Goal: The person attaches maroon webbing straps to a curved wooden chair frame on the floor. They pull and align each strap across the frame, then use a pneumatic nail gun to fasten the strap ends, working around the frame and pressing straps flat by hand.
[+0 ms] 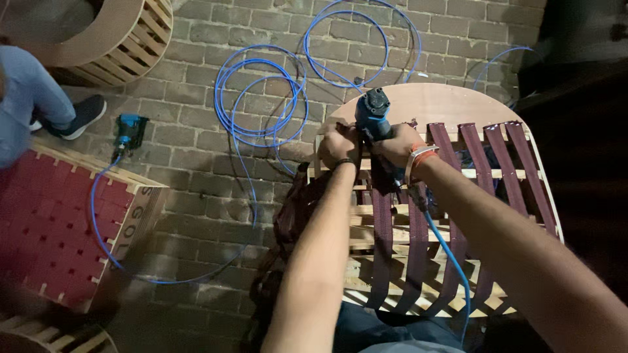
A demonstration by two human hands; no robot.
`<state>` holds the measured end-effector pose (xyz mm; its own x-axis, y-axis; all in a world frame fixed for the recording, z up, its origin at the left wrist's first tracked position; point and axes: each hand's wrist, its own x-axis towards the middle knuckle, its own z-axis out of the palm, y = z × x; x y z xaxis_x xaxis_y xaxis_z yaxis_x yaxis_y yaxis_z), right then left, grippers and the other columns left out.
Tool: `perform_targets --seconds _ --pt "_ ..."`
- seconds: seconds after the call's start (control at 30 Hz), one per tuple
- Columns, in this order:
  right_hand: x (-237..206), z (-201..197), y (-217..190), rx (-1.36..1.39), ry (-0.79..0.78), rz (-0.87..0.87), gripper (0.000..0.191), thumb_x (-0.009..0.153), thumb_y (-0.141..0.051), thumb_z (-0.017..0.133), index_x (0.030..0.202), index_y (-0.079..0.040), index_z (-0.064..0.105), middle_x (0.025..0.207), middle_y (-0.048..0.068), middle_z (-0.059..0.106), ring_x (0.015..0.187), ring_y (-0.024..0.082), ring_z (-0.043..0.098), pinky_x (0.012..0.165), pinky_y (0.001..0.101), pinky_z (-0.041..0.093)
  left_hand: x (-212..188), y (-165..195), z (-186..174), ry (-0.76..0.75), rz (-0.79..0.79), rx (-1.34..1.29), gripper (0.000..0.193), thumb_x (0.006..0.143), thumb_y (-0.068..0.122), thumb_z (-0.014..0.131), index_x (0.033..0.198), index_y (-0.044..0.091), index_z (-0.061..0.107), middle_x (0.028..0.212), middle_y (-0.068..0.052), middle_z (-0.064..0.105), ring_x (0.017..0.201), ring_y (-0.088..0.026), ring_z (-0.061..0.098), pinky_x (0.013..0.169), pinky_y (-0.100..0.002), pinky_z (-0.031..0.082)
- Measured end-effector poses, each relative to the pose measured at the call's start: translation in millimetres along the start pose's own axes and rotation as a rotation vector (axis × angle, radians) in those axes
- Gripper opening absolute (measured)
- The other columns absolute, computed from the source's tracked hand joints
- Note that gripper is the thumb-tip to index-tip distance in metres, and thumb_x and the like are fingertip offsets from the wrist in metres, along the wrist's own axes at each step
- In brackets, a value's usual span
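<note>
Two hands at frame centre: right hand (399, 145) clamped on stapler (374, 114), nose down on frame (425, 104); left hand (338, 144) pinching strap (381, 229), just left, long axis running down.

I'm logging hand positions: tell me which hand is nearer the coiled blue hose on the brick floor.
Left. The left hand presses the strap at the wooden frame's left edge, closest to the coiled blue hose. The right hand grips the blue pneumatic stapler, farther right.
</note>
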<state>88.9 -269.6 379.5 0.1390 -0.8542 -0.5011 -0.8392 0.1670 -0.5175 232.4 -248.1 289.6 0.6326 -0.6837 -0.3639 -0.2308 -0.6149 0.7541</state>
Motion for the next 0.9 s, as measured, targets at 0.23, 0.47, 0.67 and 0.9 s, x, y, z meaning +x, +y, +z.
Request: perform_targets --seconds 0.23,0.47,0.67,0.9 --pt "2.8 0.3 -1.5 0.214 -0.098 0.053 0.028 0.076 -0.024 0.078 0.088 0.001 0.076 0.076 0.011 0.073 0.066 0.022 0.068 0.064 0.0374 0.055 -2.0 -46.0 -33.5 -0.222 0.184 0.393 0.024 0.091 0.019 0.060 0.109 0.012 0.075 0.111 -0.019 0.073 0.105 -0.040 0.070 0.088 -0.050 0.056" --pt "2.9 4.0 -13.5 0.117 -0.064 0.030 0.027 0.075 -0.020 0.079 0.094 0.000 0.077 0.081 0.011 0.075 0.072 0.021 0.070 0.071 0.0361 0.056 -8.6 -73.4 -9.4 0.018 0.316 -0.017 0.026 0.102 0.018 0.053 0.118 0.011 0.073 0.112 -0.019 0.075 0.104 -0.040 0.072 0.088 -0.048 0.057" --pt "-1.9 2.3 -23.0 0.090 -0.102 0.063 0.032 0.078 -0.026 0.082 0.094 0.001 0.077 0.081 0.012 0.075 0.071 0.022 0.070 0.070 0.0365 0.056 -29.5 -61.5 -43.9 -0.184 0.208 0.239 0.034 0.088 0.035 0.073 0.113 0.012 0.071 0.105 -0.020 0.073 0.099 -0.043 0.068 0.084 -0.052 0.053" --pt "-3.9 5.8 -24.8 0.065 -0.073 0.067 0.036 0.078 -0.028 0.082 0.103 -0.002 0.077 0.086 0.010 0.075 0.074 0.020 0.070 0.071 0.0360 0.056 -69.0 -69.6 -68.2 -0.062 0.423 0.227 0.033 0.082 0.013 0.073 0.114 0.013 0.064 0.107 -0.018 0.074 0.101 -0.041 0.070 0.084 -0.052 0.055"
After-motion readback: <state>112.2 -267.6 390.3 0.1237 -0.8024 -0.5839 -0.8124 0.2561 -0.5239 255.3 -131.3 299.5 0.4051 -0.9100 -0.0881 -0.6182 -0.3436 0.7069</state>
